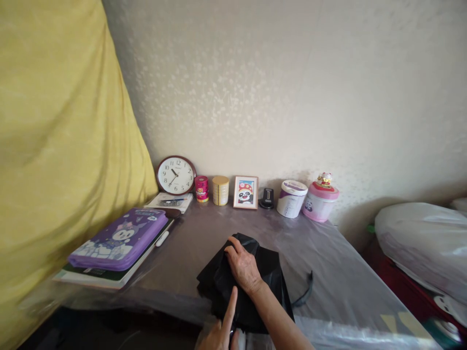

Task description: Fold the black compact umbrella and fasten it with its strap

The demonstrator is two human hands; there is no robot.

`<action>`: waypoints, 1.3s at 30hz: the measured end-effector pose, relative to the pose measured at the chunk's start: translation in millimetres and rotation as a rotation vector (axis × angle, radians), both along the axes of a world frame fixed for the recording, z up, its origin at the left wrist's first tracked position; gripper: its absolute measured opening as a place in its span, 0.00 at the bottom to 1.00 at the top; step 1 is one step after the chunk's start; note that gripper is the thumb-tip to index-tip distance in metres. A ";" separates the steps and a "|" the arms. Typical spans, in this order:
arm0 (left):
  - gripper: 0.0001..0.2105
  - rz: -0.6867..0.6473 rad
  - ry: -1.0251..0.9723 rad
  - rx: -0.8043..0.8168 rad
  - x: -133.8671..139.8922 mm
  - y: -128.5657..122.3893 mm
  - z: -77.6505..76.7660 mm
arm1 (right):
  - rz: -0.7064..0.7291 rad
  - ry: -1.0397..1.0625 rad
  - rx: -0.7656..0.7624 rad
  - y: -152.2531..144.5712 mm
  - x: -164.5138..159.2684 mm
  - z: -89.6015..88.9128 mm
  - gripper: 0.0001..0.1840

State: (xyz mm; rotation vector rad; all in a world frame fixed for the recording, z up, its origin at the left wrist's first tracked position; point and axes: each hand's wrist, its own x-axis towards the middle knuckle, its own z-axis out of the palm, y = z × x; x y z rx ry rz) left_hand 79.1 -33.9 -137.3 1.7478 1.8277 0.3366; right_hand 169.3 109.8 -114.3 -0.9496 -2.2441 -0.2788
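A black folding umbrella [270, 272] lies on the table, its canopy in loose folds and its thin strap trailing to the right. My right hand [243, 266] rests on top of the canopy with the fingers curled over the folds, gripping the fabric. At the table's near edge, my left hand [221, 330] is closed around the handle end, its index finger stretched forward along the fabric. The handle is mostly hidden by that hand; only a small shiny bit shows.
Plastic film covers the table [339, 282]. At left, a purple case [120, 238] lies on books. A wall clock [176, 175], tins, a picture frame [245, 192], a black stapler-like object [267, 198] and tubs [292, 199] line the wall. A yellow curtain [54, 121] hangs left.
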 end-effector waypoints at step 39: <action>0.33 0.033 0.060 -0.110 0.4 5.1 6.6 | -0.086 0.164 -0.017 28.1 58.2 2.0 0.16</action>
